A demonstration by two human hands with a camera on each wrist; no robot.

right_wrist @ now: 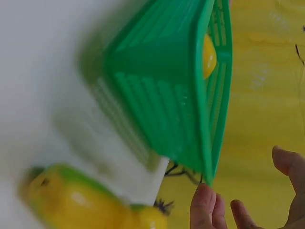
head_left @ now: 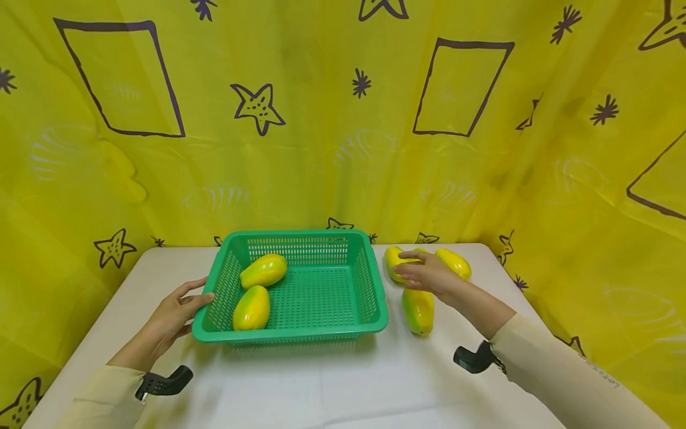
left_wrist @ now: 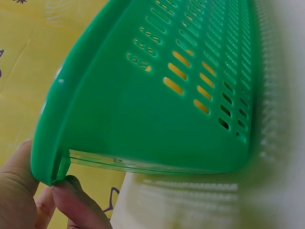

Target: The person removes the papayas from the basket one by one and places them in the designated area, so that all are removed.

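While the person's left hand (head_left: 174, 310) pinches its rim at nine o'clock between thumb and fingers, a green rectangular plastic basket (head_left: 300, 333) with slotted walls sits left of centre on a white-topped table (head_left: 268, 393). Inside it lie two glossy, yellow-and-green, papaya-shaped fruits close together, the farther fruit (head_left: 265, 271) toward ten o'clock and the nearer fruit (head_left: 252, 310) toward eight. Off the basket's three o'clock is a loose cluster of four more: a front fruit (head_left: 418, 314) at the cluster's six, a left fruit (head_left: 393, 261) at its ten, a right fruit (head_left: 455, 263) at its two, and a back fruit (head_left: 420, 252) at twelve, mostly hidden. Over them is the right hand (head_left: 429, 275), fingers extended and thumb well apart in the right wrist view, grasping nothing; whether it touches a fruit I cannot tell. Both arms wear pale beige sleeves (head_left: 563, 363) and black wrist mounts (head_left: 167, 382); past the table, toward twelve, hangs a yellow curtain (head_left: 311, 167) printed with dark starfish
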